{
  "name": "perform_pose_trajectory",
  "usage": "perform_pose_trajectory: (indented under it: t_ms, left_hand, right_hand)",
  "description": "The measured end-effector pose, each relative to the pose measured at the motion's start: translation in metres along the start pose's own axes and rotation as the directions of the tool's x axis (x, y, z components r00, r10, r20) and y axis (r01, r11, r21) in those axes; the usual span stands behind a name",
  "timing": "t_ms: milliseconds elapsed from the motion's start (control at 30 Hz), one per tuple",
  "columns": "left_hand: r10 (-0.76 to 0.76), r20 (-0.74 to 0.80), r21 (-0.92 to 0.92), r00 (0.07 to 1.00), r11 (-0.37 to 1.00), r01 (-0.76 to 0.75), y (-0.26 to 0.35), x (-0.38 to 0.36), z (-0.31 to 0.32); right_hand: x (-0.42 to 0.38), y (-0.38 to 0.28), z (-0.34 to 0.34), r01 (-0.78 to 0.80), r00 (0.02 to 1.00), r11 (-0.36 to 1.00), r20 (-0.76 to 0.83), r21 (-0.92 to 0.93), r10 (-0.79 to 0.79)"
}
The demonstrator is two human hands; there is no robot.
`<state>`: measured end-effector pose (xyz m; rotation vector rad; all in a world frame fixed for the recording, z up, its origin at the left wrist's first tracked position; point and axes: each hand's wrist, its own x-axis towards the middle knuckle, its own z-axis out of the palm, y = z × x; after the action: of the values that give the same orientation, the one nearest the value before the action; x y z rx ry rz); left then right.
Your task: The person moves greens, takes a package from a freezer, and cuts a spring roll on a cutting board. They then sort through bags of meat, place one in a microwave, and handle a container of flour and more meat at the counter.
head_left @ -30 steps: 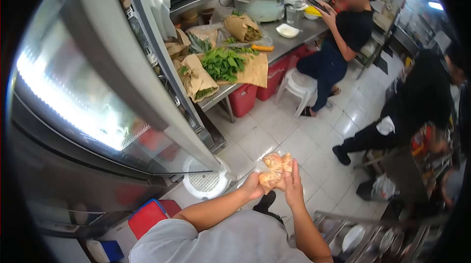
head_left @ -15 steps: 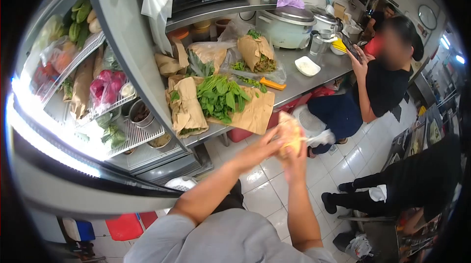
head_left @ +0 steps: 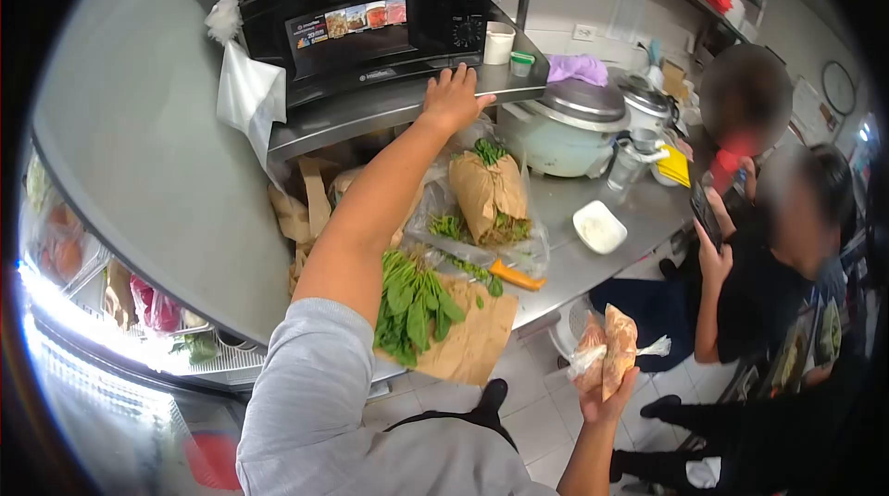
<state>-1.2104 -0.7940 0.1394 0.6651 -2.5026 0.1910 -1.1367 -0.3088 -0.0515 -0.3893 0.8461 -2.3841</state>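
My left hand (head_left: 454,100) is raised to the black microwave (head_left: 389,47), fingers spread, with its fingertips at the lower right of the microwave's front, over the steel shelf (head_left: 356,116). Below, over the floor, my right hand (head_left: 607,403) grips two small knotted plastic bags (head_left: 619,348) of orange-brown food. Under my left arm lie leafy greens (head_left: 414,311) on brown paper (head_left: 477,339). An orange-handled knife (head_left: 517,276) rests beside a paper-wrapped bundle of herbs (head_left: 489,195).
A large rice cooker (head_left: 556,139) and a white bowl (head_left: 600,226) stand on the steel counter (head_left: 556,195). The fridge door (head_left: 139,153) is swung out at the left. At the right, a person (head_left: 759,255) holds a phone (head_left: 706,215), with others nearby.
My left hand has let go of the bags and gone up to the microwave. My right hand keeps them, lower and further right. The view has shifted; the fridge door now covers more of the fridge.
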Motion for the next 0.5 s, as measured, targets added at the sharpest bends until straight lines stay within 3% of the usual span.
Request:
perform_pose_trajectory:
  t_ms: [100, 167, 300, 433, 500]
  left_hand:
    - [0.029, -0.072, 0.131, 0.997, 0.991, -0.02, -0.008, 0.02, 0.024]
    - [-0.076, 0.072, 0.181, 0.994, 0.981, 0.062, -0.001, 0.028, 0.025]
    - [-0.062, 0.063, 0.257, 0.996, 0.965, 0.044, 0.006, 0.038, 0.031]
    - [-0.227, 0.18, 0.254, 0.957, 0.951, 0.178, 0.019, 0.054, 0.018]
    - [-0.216, 0.128, 0.331, 0.968, 0.929, 0.163, 0.018, 0.052, 0.023]
  right_hand:
    - [0.054, -0.001, -0.021, -0.105, 0.994, 0.994, -0.006, -0.019, 0.105]
    - [0.098, 0.003, -0.012, -0.118, 0.985, 0.99, 0.118, -0.081, 0.127]
    - [0.166, 0.014, -0.027, -0.341, 0.936, 0.939, 0.109, 0.053, 0.334]
    - [0.22, 0.02, -0.034, -0.406, 0.884, 0.91, 0.219, -0.08, 0.413]
    - [0.236, 0.025, -0.035, -0.423, 0.88, 0.903, 0.207, -0.07, 0.428]
